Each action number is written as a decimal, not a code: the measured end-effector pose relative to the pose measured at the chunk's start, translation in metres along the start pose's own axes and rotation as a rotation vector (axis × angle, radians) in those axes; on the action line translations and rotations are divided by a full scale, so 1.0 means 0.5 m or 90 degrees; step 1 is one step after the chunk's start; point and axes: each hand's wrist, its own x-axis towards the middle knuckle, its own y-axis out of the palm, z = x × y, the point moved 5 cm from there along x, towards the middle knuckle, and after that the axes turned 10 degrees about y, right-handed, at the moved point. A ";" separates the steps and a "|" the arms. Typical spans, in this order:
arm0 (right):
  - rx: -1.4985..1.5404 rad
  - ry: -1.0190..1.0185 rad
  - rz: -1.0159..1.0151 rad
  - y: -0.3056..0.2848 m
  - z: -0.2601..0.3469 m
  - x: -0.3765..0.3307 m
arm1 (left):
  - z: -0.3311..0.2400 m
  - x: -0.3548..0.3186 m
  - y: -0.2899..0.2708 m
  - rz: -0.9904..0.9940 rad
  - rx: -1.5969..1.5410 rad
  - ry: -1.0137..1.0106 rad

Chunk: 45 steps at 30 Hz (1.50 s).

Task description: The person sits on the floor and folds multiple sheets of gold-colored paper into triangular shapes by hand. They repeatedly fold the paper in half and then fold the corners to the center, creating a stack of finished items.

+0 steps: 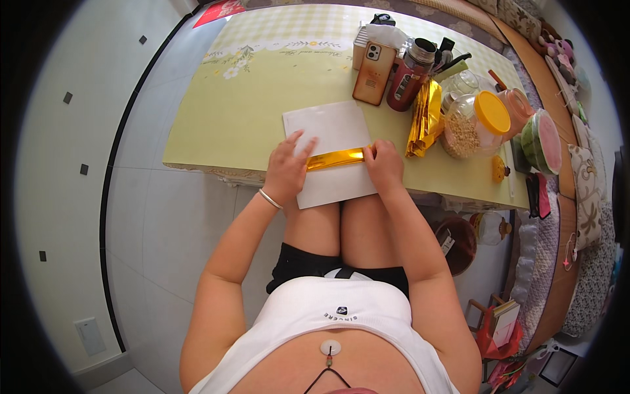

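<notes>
Gold foil strip (336, 159) on a white sheet (331, 126), which lay on the table (226, 134) and overhung its near edge. The strip's long axis ran from left to right across the sheet, its right end tipped slightly away from the person. The strip lay between the two hands. The left hand (287, 167), fingers spread and slightly blurred, stood at the left end; whether it touched the foil could not be told. The right hand (385, 165), fingers curled, pinched the right end. Folded gold foil (426, 118) lay farther right.
</notes>
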 end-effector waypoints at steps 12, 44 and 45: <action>-0.021 -0.051 -0.015 0.005 -0.009 -0.011 | -0.012 0.009 0.067 0.292 0.124 0.232; -0.381 -0.514 0.068 -0.011 0.047 -0.051 | 0.001 0.006 -0.024 0.144 0.036 0.095; -0.386 -0.530 0.043 -0.003 0.043 -0.049 | -0.020 0.028 -0.017 0.147 0.011 0.077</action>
